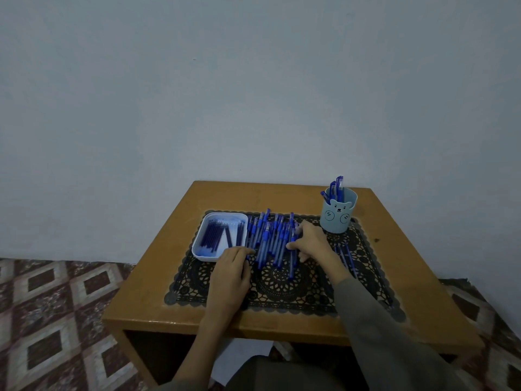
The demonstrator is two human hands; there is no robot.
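Observation:
Several blue pens (270, 241) lie side by side in a heap on a black lace mat (282, 289). My right hand (311, 241) rests on the right edge of the heap, its fingers curled round one pen there. My left hand (231, 268) lies flat on the mat, fingertips touching the left edge of the heap. A white tray (210, 256) to the left of the pens holds several dark blue refills (215, 235). At the back right stands a light blue bear-faced cup (337, 214) with a few pens upright in it.
The mat covers the middle of a small wooden table (158, 303) set against a pale wall. A few more pens (345, 256) lie on the mat right of my right wrist. A patterned carpet (56, 320) spreads around the table.

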